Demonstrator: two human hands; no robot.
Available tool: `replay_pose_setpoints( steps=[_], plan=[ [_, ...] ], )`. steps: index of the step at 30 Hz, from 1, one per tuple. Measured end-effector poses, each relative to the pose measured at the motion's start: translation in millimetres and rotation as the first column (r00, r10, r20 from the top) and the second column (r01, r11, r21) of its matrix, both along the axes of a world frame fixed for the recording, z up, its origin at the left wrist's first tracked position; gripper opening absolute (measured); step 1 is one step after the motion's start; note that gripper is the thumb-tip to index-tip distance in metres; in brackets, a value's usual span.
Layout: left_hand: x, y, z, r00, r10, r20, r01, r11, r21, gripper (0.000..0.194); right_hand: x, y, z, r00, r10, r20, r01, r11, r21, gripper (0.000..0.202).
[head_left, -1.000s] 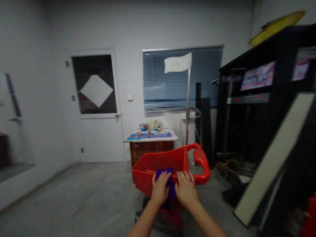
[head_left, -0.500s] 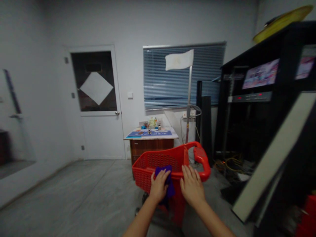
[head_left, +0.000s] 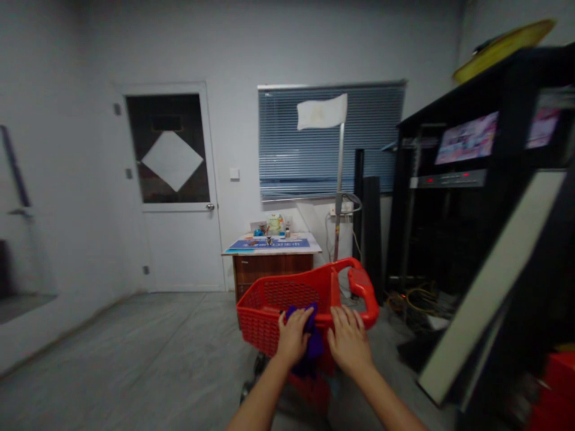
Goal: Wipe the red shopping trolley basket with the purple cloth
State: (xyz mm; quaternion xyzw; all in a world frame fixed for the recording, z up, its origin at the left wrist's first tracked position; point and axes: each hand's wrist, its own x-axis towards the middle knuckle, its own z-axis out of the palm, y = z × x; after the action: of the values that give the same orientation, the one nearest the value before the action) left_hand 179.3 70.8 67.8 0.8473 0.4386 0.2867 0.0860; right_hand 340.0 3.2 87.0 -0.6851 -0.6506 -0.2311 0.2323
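Observation:
A red plastic shopping cart (head_left: 263, 326) stands on the floor in front of me, its handle towards the right. My left hand (head_left: 294, 335) is closed on a purple cloth (head_left: 315, 344) and presses it against the near rim of the basket. The cloth hangs down over the cart's side. Just to the right, my right hand (head_left: 350, 338) rests on the rim near the handle, its fingers stretched out and holding nothing.
Behind the cart is a small desk (head_left: 274, 263) with bottles and small items. A pole with a white flag (head_left: 321, 114) rises beside it. At the right are a black rack (head_left: 514, 96) and a leaning pale board (head_left: 494, 281). A white door (head_left: 179, 251) is at the left.
My left hand has shifted slightly right along the rim with the cloth, which is now more bunched. My right hand stays on the rim. The view has turned slightly.

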Motion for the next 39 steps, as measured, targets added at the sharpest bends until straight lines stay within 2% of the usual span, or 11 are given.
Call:
replay_pose_setpoints(
  steps=[7,13,15,18,21,28,35,39],
  plan=[
    [6,-4,0.9,0.994,-0.103,-0.027,0.104,0.994,0.046,0.082,-1,0,-0.3,1.0,0.004,-0.006,-0.003,1.0,0.013,0.047],
    [7,-6,-1.9,0.997,0.065,-0.038,-0.064,0.998,0.029,0.09,-1,-1,2.3,1.0,0.004,-0.002,-0.004,1.0,0.008,0.047],
    [11,-9,0.3,0.996,0.081,-0.033,-0.079,0.996,0.044,0.091,-2,-1,3.8,1.0,0.005,-0.006,-0.005,1.0,0.004,0.047],
    [19,-12,4.3,0.998,0.032,-0.048,-0.029,0.997,0.07,0.09,-1,-1,4.8,1.0,0.013,-0.009,-0.013,1.0,-0.001,0.047],
    [21,-12,6.0,0.995,-0.011,-0.1,0.015,0.999,0.04,0.089,2,0,3.5,1.0,0.02,-0.007,-0.02,1.0,0.003,0.046],
    [11,-3,12.7,0.979,0.024,-0.204,-0.03,0.999,-0.024,0.086,4,-2,3.0,1.0,0.029,-0.006,-0.029,0.999,0.022,0.047],
    [18,-7,14.5,0.977,-0.082,-0.199,0.084,0.996,0.003,0.085,11,-6,4.4,0.999,0.039,-0.026,-0.039,0.999,-0.014,0.048],
    [11,-3,17.6,0.974,-0.051,-0.219,0.044,0.998,-0.037,0.084,13,-8,5.6,0.998,0.053,-0.026,-0.054,0.998,-0.03,0.049]
  ],
)
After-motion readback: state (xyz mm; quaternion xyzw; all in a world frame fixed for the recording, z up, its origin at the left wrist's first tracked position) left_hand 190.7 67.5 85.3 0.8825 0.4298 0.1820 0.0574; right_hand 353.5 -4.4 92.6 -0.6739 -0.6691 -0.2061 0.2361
